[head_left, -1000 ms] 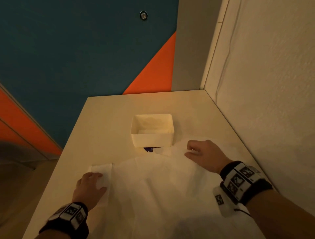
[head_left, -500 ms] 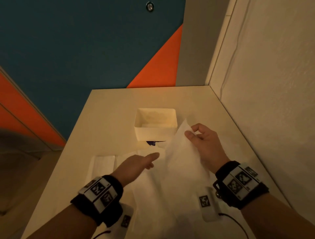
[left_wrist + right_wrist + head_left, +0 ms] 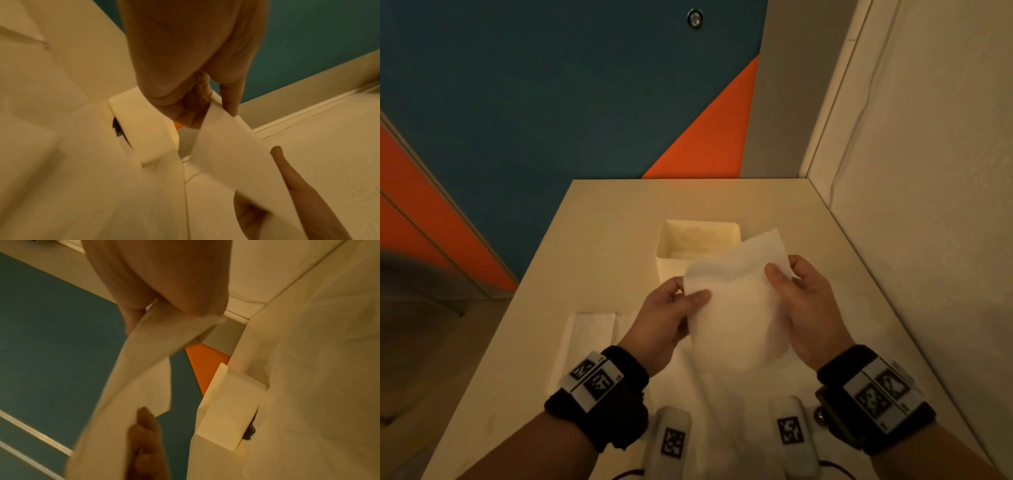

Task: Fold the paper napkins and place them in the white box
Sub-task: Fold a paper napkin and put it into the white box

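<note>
Two hands up above the pale tabletop [image 3: 592,219], both pinching one thin white paper napkin [image 3: 736,308] held in the air just short of the open white rectangular box [image 3: 671,270]. Left hand [image 3: 667,318] nipping the napkin's left edge between thumb and fingers; right hand [image 3: 808,308] gripping the right edge likewise. Far corner of the sheet overlapping the box's right rim in the head view, apparently above it, not inside. More white napkins [image 3: 592,335] flat on the tabletop nearer than the box. Judged step: folding, barely begun. Next: bring the two held edges together, press a crease, then lower into the box without crumpling.
</note>
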